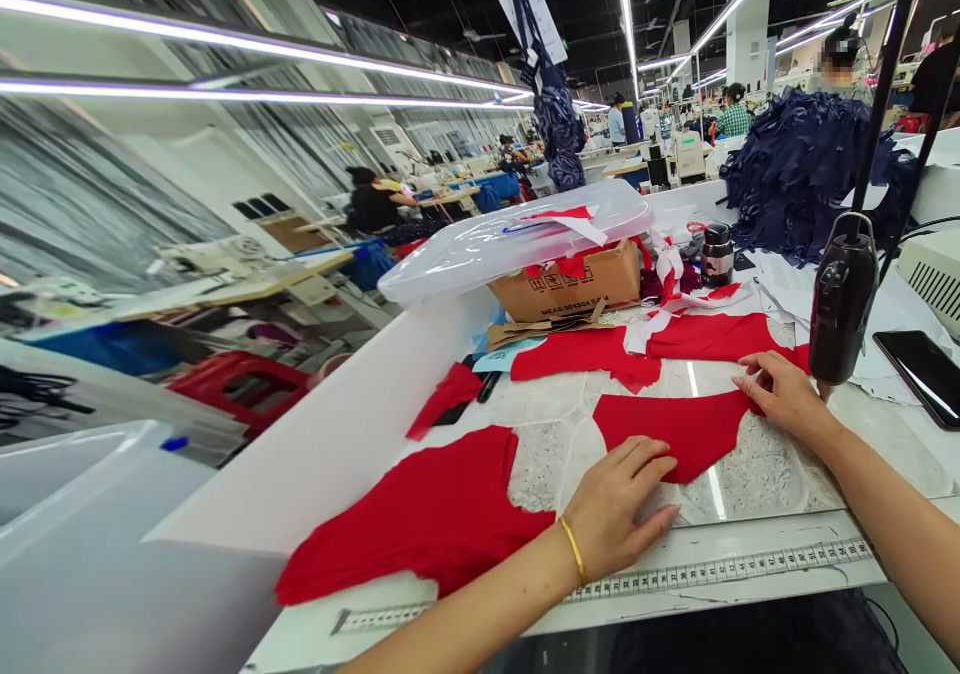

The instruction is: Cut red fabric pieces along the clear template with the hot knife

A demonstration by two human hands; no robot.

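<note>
Fingers of the left hand lie spread open and flat, holding nothing, against the lower edge of a red fabric panel on a speckled mat, a gold bangle at the wrist. The right hand, also open, rests its fingertips on the panel's far tip. A second red panel lies just left of the left hand, with more red pieces beyond. A tape measure runs along the front of the counter. Farther back sit a cardboard carton under a clear plastic box, a dark jar, a black hanging bottle, a phone and a heap of navy fabric, while a seated worker occupies a station across the aisle.
</note>
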